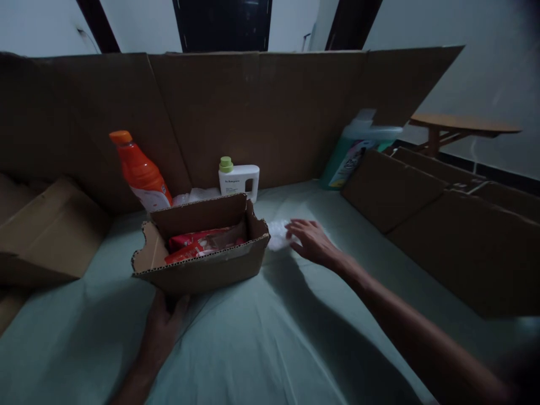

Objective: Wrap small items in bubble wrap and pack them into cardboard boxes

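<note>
A small open cardboard box [206,275] sits in front of me, holding red plastic packets [198,247]. My left hand [164,320] grips its lower front left edge, the fingers partly hidden beneath the cardboard. To the right of the box, my right hand [310,241] stretches out with its fingers apart. Its fingertips are at the edge of some clear bubble wrap [277,235]; whether they touch it I cannot tell. Behind the box stand an orange-capped red bottle [143,171], tilted, and a white jug with a green cap [234,179].
Tall cardboard panels [270,112] close off the back. A large bottle of green liquid [348,154] leans at the back right behind a cardboard carton [455,236]. Another carton [50,236] lies at the left. Pale green cloth [236,349] covers the surface; a wooden table [464,124] stands beyond.
</note>
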Available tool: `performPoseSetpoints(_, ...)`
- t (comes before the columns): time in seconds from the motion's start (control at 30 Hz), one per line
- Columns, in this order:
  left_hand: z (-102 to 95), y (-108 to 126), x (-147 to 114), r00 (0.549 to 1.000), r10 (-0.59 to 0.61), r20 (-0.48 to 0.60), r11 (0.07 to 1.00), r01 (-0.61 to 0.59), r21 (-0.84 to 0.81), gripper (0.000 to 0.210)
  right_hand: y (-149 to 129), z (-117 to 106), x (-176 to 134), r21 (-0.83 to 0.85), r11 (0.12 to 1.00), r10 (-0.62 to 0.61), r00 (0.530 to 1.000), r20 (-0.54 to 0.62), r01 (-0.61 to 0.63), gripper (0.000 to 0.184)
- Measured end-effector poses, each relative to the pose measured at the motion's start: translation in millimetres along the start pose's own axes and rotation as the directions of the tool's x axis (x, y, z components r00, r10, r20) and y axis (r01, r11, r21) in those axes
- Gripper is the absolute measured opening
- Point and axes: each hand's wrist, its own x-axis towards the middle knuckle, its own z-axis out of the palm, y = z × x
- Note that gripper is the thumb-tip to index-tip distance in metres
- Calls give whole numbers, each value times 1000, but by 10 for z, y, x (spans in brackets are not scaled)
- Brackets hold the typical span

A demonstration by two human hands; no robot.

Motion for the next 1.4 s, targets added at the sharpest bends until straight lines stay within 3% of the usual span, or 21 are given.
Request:
performPoseSetpoints(0.1, 4, 63, -5, 999, 27, -25, 1000, -27, 9, 61, 7, -292, -632, 114, 993, -30, 994, 109, 17, 39)
performPoseSetpoints(0.2, 10, 131, -9, 999, 42, -19, 999, -42, -12, 62, -179, -444, -837, 298, 954, 10, 998, 68, -30, 50)
performPoseSetpoints(0.37, -20, 316, 6, 1000, 5, -15, 1000, -5, -28, 64, -757, -225, -447, 529, 846, -103, 994, 38, 68, 78)
performPoseSetpoints(0.47, -47, 469, 66, 999, 37, 23, 999, -37, -24, 63, -960, -62, -188, 658, 745, -138, 990, -13, 112, 67)
performPoseSetpoints(0.6, 56, 605, 270, 996, 87, 2, 996, -86, -25, 60, -893, 33, 46, 717, 694, -52, 998, -40, 65, 54)
performPoseSetpoints(0.73, 280, 637, 525, 994, 108, -12, 991, -109, -77, 64, -692, 48, 210, 737, 675, -45, 999, -1, 31, 58)
performPoseSetpoints(0.83, 325, 589, 560, 995, 104, -1, 990, -104, -95, 65, -554, -16, 67, 626, 778, -63, 998, 17, 39, 66)
performPoseSetpoints(0.93, 162, 414, 334, 996, 77, 39, 993, -73, -90, 66, -406, -162, -437, 405, 913, -95, 991, 96, 48, 71)
performPoseSetpoints(1.0, -9, 245, 49, 999, 7, 43, 998, -4, -62, 69, -300, -254, -883, 344, 937, -131, 976, 177, 63, 73)
performPoseSetpoints(1.13, -239, 30, -561, 996, -65, 69, 996, 69, -64, 68, -212, -234, -1540, 234, 972, -51, 986, 162, 12, 75)
performPoseSetpoints(1.27, -134, 195, -926, 992, 45, 120, 999, -47, 15, 56, -450, -15, -1594, 125, 992, 5, 1000, -29, -2, 29)
performPoseSetpoints(1.4, 134, 534, -1212, 930, 287, 230, 946, -313, 85, 60, -989, 47, -1487, 284, 932, -204, 973, -108, 227, 27)
